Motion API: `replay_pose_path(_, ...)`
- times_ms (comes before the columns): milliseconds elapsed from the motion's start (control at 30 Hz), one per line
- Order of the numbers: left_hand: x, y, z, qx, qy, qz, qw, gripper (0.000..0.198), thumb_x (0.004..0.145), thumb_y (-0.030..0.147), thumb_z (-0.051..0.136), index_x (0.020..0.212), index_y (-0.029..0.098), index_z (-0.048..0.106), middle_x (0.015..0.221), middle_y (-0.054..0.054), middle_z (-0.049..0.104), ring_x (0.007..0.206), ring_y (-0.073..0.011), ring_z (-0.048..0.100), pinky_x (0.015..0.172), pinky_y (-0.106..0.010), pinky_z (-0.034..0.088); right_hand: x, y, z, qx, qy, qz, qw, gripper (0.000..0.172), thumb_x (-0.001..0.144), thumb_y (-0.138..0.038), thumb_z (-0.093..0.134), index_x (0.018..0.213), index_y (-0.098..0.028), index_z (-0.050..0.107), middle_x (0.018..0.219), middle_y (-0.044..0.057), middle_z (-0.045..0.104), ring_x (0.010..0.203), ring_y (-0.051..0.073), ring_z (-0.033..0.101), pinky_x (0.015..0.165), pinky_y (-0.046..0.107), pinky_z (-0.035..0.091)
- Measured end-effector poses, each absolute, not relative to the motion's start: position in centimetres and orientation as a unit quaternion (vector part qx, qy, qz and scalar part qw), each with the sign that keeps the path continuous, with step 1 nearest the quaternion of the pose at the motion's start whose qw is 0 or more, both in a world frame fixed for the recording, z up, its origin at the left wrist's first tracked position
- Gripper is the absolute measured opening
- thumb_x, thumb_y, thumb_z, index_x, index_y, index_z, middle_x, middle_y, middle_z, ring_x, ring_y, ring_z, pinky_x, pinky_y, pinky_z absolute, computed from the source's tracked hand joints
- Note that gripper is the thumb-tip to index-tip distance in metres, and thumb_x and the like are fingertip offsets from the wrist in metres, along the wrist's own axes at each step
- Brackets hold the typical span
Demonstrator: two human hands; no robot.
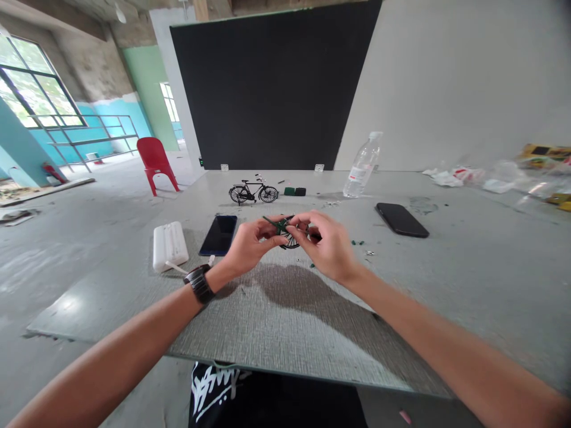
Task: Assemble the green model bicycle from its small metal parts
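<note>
Grey table (200, 330) here, little black bike (255, 192) standing toward the back, and a small green piece (280, 224) with a spoked wheel (291, 239) up front between the left hand (253, 242) and the right hand (329, 242). I'd hold it steady with the left and work gently with the right, since it's probably easy to bend. Both hands are nearly closed, pinching the piece from either side.

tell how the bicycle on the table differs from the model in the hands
The bicycle stands on the table; the left hand and right hand hold the model. The bicycle looks black; the model shows green parts. The bicycle is in full view; the model is partly covered. Both show wheel spokes.
</note>
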State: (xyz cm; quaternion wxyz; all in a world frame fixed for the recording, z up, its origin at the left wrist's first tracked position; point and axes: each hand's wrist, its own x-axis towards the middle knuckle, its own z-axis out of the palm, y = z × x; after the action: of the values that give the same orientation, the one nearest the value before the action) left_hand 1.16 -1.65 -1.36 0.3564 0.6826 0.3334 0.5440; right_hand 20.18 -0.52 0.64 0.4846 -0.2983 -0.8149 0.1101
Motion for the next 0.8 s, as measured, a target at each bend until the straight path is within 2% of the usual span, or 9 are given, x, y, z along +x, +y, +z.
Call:
replay_pose_path(100,1.19,-1.51,-1.26,0.666,0.321,0.566,0.365,0.033,0.083,0.03,0.076,0.11,0.012,0.071,0.091,-0.007,0.074,0.076,-0.014,0.066,0.066,-0.025,0.054,20.21,-0.49,0.69,-0.31,-0.807,0.161,0.477,0.02,0.096,-0.039,0.059,0.094,-0.019,0.063,0.086,0.004,0.065,0.072,0.015,0.058,0.062,0.03,0.046)
replay_pose_path(167,1.13,-1.37,-1.15,0.666,0.331,0.568,0.353,0.024,0.087,0.033,0.072,0.099,0.012,0.072,0.078,-0.005,0.07,0.063,-0.0103,0.061,0.056,-0.022,0.05,20.26,-0.5,0.64,-0.309,-0.81,0.18,0.465,0.022,0.097,-0.04,0.058,0.095,-0.019,0.062,0.087,0.005,0.065,0.073,0.015,0.057,0.06,0.03,0.045)
replay_pose_path(267,0.96,-1.2,-1.02,0.665,0.334,0.566,0.355,0.027,0.09,0.039,0.069,0.089,0.012,0.07,0.065,-0.001,0.062,0.053,-0.0079,0.055,0.05,-0.021,0.046,20.22,-0.66,0.49,-0.299,-0.82,0.188,0.45,0.021,0.098,-0.04,0.056,0.094,-0.019,0.061,0.087,0.004,0.064,0.071,0.014,0.055,0.061,0.03,0.043)
replay_pose_path(433,1.01,-1.43,-0.8,0.647,0.31,0.574,0.394,0.029,0.088,0.04,0.071,0.098,0.013,0.068,0.075,-0.004,0.069,0.059,-0.0094,0.06,0.056,-0.022,0.052,20.02,-0.94,0.36,-0.308,-0.808,0.234,0.445,0.025,0.099,-0.043,0.054,0.094,-0.019,0.06,0.085,0.002,0.061,0.064,0.012,0.05,0.057,0.03,0.039)
replay_pose_path(600,1.2,-1.82,-0.76,0.651,0.302,0.562,0.412,0.027,0.091,0.037,0.067,0.107,0.015,0.065,0.087,-0.006,0.071,0.07,-0.0111,0.064,0.062,-0.022,0.055,20.01,-0.59,0.58,-0.301,-0.79,0.307,0.438,0.03,0.091,-0.048,0.065,0.091,-0.02,0.056,0.084,0.001,0.057,0.064,0.011,0.049,0.056,0.029,0.04)
replay_pose_path(700,1.2,-1.88,-0.85,0.668,0.298,0.551,0.401,0.021,0.092,0.033,0.066,0.103,0.016,0.063,0.095,-0.006,0.068,0.075,-0.011,0.063,0.064,-0.021,0.054,20.05,-0.32,0.62,-0.307,-0.789,0.312,0.431,0.032,0.088,-0.049,0.068,0.087,-0.02,0.055,0.082,0.0,0.056,0.063,0.011,0.046,0.055,0.029,0.039)
replay_pose_path(800,1.18,-1.91,-0.89,0.684,0.303,0.545,0.378,0.015,0.091,0.03,0.066,0.097,0.016,0.061,0.09,-0.003,0.063,0.072,-0.0092,0.06,0.062,-0.019,0.051,20.04,-0.31,0.54,-0.305,-0.795,0.308,0.424,0.032,0.087,-0.05,0.069,0.088,-0.02,0.057,0.08,-0.001,0.057,0.06,0.01,0.044,0.054,0.029,0.037)
